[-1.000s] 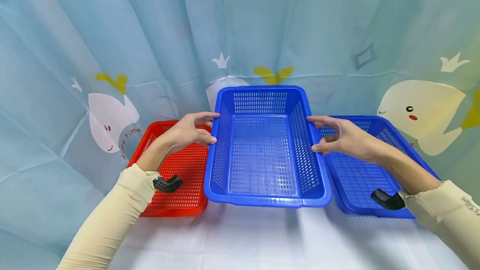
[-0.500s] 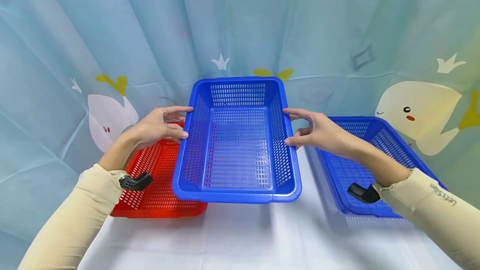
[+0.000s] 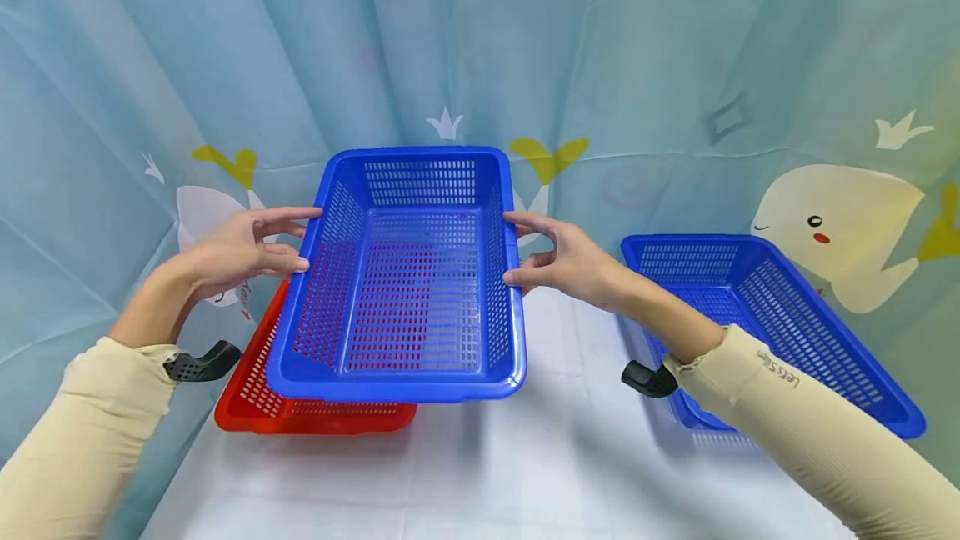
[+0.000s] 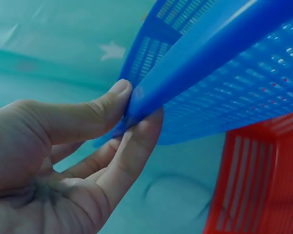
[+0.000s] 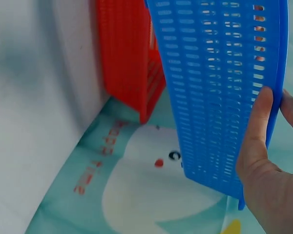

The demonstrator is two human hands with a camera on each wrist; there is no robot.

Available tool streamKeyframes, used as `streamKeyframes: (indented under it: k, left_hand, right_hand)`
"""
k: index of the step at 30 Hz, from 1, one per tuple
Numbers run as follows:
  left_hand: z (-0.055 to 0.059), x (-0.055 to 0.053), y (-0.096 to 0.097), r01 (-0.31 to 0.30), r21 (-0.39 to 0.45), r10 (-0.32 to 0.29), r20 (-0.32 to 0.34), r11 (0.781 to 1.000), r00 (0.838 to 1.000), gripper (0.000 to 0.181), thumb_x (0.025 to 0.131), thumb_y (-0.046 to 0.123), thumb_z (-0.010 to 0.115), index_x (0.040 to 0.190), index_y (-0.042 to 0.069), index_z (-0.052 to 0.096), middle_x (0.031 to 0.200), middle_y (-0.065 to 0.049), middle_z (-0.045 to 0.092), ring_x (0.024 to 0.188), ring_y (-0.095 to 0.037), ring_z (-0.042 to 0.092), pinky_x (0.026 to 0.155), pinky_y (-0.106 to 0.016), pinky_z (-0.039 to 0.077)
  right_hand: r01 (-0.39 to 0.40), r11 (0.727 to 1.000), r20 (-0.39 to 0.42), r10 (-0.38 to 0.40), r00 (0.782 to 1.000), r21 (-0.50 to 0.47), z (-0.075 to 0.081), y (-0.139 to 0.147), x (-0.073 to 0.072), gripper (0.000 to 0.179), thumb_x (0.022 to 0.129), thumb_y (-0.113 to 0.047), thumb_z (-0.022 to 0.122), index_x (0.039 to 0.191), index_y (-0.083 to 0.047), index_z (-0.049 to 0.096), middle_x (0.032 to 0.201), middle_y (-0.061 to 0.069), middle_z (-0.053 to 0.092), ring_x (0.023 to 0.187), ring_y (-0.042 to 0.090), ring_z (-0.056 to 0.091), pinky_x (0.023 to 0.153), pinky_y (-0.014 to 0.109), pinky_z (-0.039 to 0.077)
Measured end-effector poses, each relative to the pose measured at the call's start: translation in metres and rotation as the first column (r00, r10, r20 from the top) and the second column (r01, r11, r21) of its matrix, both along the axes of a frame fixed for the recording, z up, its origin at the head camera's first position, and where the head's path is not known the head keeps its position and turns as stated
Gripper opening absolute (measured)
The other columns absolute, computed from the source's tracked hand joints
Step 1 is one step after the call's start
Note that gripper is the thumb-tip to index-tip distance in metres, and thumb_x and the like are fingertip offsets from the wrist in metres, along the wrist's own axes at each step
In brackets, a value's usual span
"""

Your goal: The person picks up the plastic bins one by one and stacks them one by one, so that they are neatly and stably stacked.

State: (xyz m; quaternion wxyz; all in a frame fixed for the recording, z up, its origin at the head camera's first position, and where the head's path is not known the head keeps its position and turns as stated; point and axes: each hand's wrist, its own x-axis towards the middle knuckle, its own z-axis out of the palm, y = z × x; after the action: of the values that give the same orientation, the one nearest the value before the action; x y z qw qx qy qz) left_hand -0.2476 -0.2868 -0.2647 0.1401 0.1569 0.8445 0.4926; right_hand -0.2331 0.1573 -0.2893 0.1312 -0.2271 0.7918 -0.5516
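A blue plastic basket [image 3: 405, 390] with slotted walls hangs above the white table, bare inside, its near edge tipped toward me. On its left rim my left hand [image 3: 232, 252] pinches, thumb on one side and fingers on the other, as the left wrist view shows of the rim [image 4: 185, 63]. My right hand [image 3: 573, 265] grips the opposite rim the same way; the right wrist view has its fingers against the outer slotted wall [image 5: 210, 97]. Beneath and partly hidden by the held basket, a red basket [image 3: 322, 419] stands on the table's left side.
A second blue basket [image 3: 817, 340] stands on the right of the table, partly covered by my right forearm. Behind everything hangs a light blue curtain [image 3: 480, 40] printed with whales. The white tabletop [image 3: 555, 457] shows in front and between the baskets.
Both hands have carried the blue basket leftward, from between the other two baskets to over the red one. More of the right-hand blue basket is uncovered.
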Motion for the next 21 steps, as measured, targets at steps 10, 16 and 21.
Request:
streamKeyframes:
  k: [10,16,21]
  left_hand:
    - [-0.007,0.009,-0.04,-0.044,-0.089,0.042,-0.025,0.995,0.999,0.078,0.095,0.016,0.076,0.161,0.013,0.034,0.146,-0.021,0.047,0.104,-0.026,0.07,0.086,-0.043,0.061]
    - [-0.007,0.013,-0.057,-0.05,-0.099,0.049,-0.014,0.994,0.999,0.079,0.095,0.016,0.075,0.161,0.013,0.033,0.144,-0.02,0.047,0.103,-0.027,0.071,0.085,-0.042,0.061]
    - [-0.014,0.012,-0.072,-0.057,-0.12,0.055,-0.016,0.991,0.998,0.08,0.095,0.017,0.075,0.162,0.012,0.031,0.142,-0.019,0.047,0.104,-0.025,0.07,0.087,-0.043,0.06]
  right_hand:
    - [-0.045,0.994,0.034,0.048,0.998,-0.101,-0.011,-0.04,-0.007,0.087,0.089,0.0,0.079,0.16,-0.006,0.03,0.145,0.018,0.045,0.087,0.038,0.074,0.092,0.042,0.059]
    - [-0.063,0.99,0.022,0.067,0.998,-0.122,-0.016,-0.056,-0.009,0.088,0.088,0.0,0.08,0.16,-0.007,0.031,0.143,0.018,0.045,0.083,0.03,0.075,0.093,0.041,0.059]
    - [-0.089,0.983,0.029,0.095,0.995,-0.163,-0.022,-0.072,-0.011,0.088,0.089,0.001,0.079,0.161,-0.006,0.029,0.139,0.021,0.049,0.083,0.032,0.076,0.093,0.042,0.059]
